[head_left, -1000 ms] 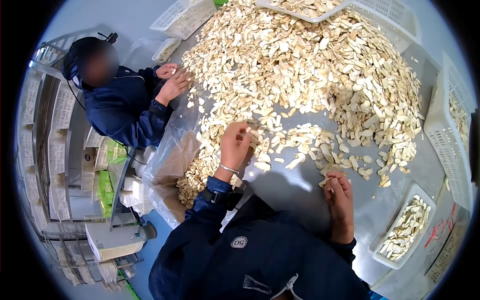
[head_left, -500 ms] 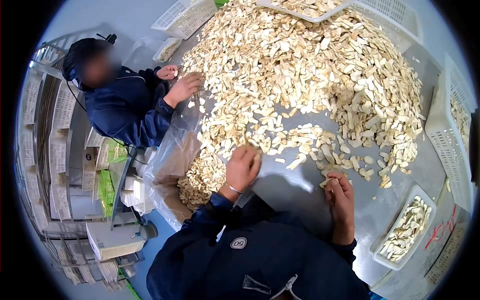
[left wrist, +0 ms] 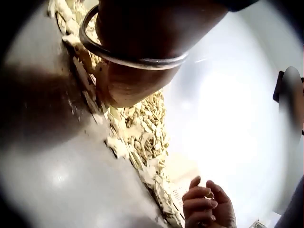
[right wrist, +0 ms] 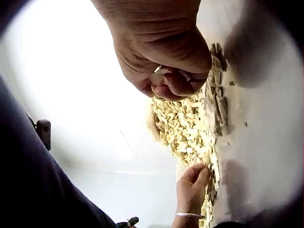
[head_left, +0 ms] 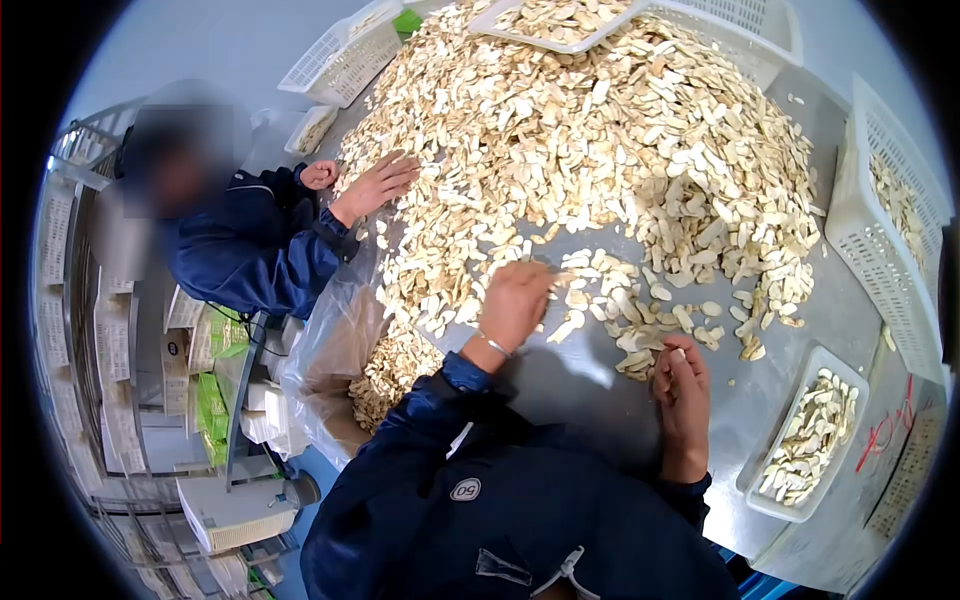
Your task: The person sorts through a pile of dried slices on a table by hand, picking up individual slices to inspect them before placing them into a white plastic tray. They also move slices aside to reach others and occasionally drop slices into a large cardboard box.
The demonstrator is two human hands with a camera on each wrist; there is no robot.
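Note:
A large heap of pale, elongated dried slices covers much of the metal table. In the head view my left hand, with a bracelet at its wrist, reaches over the near edge of the heap. Its fingers bend down at a few loose slices; I cannot tell whether they pinch one. My right hand stays at the right, close to the spread slices, with its fingers curled. Inside that hand, the right wrist view shows a pale slice between thumb and fingers.
At right stand a small white tray of slices and a tall perforated basket. Another basket sits at the back. Left of me is a plastic-lined box with slices; beyond it, another person handles the heap.
My left hand drew back toward me from the heap, then moved right to the loose slices. My right hand has stayed nearly still. The other person's near hand has reached farther over the heap.

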